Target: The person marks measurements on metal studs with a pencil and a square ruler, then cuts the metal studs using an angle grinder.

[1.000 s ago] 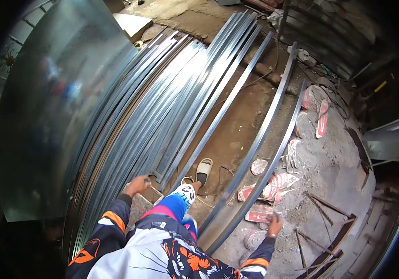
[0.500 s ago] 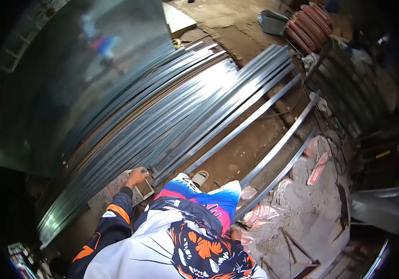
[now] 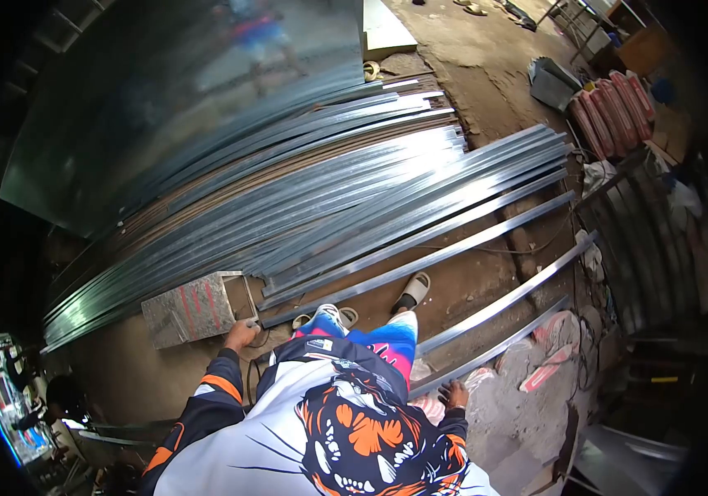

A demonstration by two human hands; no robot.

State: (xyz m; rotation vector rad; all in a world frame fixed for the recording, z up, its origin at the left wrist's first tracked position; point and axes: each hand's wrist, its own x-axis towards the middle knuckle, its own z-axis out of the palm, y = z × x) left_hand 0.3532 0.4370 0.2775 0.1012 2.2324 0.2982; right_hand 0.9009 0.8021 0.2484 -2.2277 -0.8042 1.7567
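At the near end of a long silvery metal bar (image 3: pixel 420 269), my left hand (image 3: pixel 242 334) is closed, its fingers curled at the bar's tip. The bar runs away to the right over the brown floor. Just past that hand lies an open-ended speckled box (image 3: pixel 193 310) with red stripes. My right hand (image 3: pixel 453 395) hangs low on the right, fingers apart and holding nothing. It is near a second bar (image 3: pixel 494 351) and a grey heap (image 3: pixel 507 413) with torn red-and-white bags. A third, curved bar (image 3: pixel 511 293) lies between my legs and the heap.
Many metal bars (image 3: pixel 288 219) lie stacked across the floor ahead. Behind them leans a large shiny sheet (image 3: pixel 180 99). Red-and-white bundles (image 3: pixel 614 112) stand at the far right, above leaning corrugated sheets (image 3: pixel 647 240). A cable (image 3: pixel 527 250) crosses the floor.
My view has turned and a step shows more of my feet. My left hand has moved nearer my body along with the bar end. My right hand has come out into view, fingers spread.
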